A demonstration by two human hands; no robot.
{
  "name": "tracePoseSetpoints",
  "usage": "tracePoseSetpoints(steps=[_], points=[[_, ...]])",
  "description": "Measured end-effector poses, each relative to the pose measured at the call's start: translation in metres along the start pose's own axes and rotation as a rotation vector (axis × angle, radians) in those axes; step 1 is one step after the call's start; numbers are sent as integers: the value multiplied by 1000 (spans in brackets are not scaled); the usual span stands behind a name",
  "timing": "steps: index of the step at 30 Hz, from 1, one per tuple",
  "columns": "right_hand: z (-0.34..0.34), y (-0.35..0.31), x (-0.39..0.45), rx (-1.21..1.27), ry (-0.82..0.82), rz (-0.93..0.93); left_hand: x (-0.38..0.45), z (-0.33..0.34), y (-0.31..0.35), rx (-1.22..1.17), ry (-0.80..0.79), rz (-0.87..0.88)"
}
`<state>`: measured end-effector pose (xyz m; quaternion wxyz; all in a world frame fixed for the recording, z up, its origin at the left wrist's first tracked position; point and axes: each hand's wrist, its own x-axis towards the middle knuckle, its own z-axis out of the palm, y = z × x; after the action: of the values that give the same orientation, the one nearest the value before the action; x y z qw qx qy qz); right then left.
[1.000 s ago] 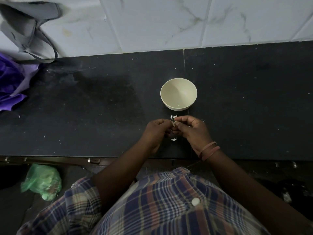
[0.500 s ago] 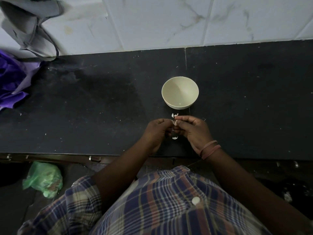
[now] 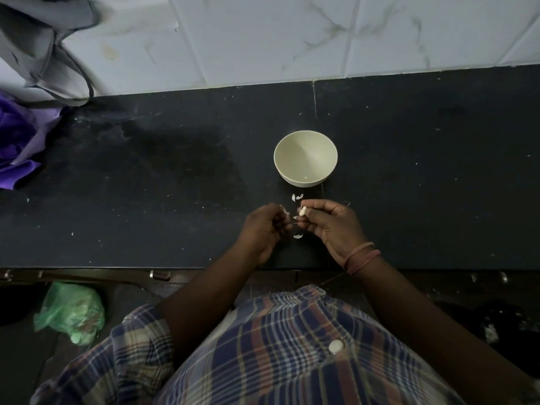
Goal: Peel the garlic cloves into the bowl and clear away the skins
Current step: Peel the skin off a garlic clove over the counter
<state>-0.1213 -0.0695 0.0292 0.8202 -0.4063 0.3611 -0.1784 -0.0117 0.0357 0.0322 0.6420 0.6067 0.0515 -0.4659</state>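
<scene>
1. The cream bowl [image 3: 305,158] stands upright on the black counter [image 3: 423,176], at 12 o'clock from the two hands and just beyond them. Its inside looks bare apart from a small pale glint near the bottom; whether that is a clove cannot be told.
2. The right hand [image 3: 333,226] pinches a pale garlic clove [image 3: 302,211] between thumb and fingertips, held above the counter at 6 o'clock from the bowl. The other fingers are curled loosely under.
3. The left hand [image 3: 264,229] sits at 9 o'clock from the right hand, just beside it with a small gap. Its fingers are curled, and a white scrap of skin [image 3: 285,211] shows at its fingertips, apparently pinched.
4. Loose skins [image 3: 297,197] lie on the counter between the bowl and the hands; one more skin flake [image 3: 297,236] lies at 6 o'clock from the clove, between the wrists.
5. Two pinkish bands [image 3: 362,257] circle the right wrist.
6. A green plastic bag [image 3: 70,312] sits below the counter edge at 8 o'clock; what it holds cannot be made out.
7. Purple cloth [image 3: 20,141] and a grey fabric [image 3: 43,54] lie at 10 o'clock, against the tiled wall [image 3: 263,39].
8. No readable writing or label shows anywhere.
</scene>
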Motion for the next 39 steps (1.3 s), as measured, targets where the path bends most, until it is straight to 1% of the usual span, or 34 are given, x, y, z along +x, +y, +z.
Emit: tracePoseSetpoints(steps=[3, 6, 9, 12, 17, 19, 21, 22, 25, 29, 31, 35, 39], points=[[-1, 0, 0, 16, -5, 9, 5, 0, -1, 141, 98, 16], [0, 2, 0, 22, 4, 2, 7, 2, -3, 306, 146, 89], [0, 3, 1, 10, 11, -11, 6, 2, -4, 296, 155, 128], [1, 3, 1, -31, 23, -42, 10, -1, -6, 357, 204, 167], [4, 2, 3, -133, 35, -98, 5, -2, -4, 311, 230, 171], [5, 2, 4, -157, 31, -106, 7, -3, -6, 385, 218, 145], [7, 3, 4, -158, 26, -112, 9, -5, -7, 498, 198, 177], [8, 3, 4, -160, 25, -114, 9, -5, -7, 506, 187, 200], [8, 5, 4, -179, 32, -118, 7, -3, -6, 371, 131, 233], [7, 8, 5, -185, 51, -101, 1, 1, -6, 251, -3, 202], [7, 9, 5, -245, 56, -117, 0, 2, -8, 223, -40, 185], [6, 5, 2, -447, 79, -191, 2, 0, -12, 175, -34, 173], [5, -1, 1, -489, 48, -172, 3, -3, -11, 188, -28, 201]])
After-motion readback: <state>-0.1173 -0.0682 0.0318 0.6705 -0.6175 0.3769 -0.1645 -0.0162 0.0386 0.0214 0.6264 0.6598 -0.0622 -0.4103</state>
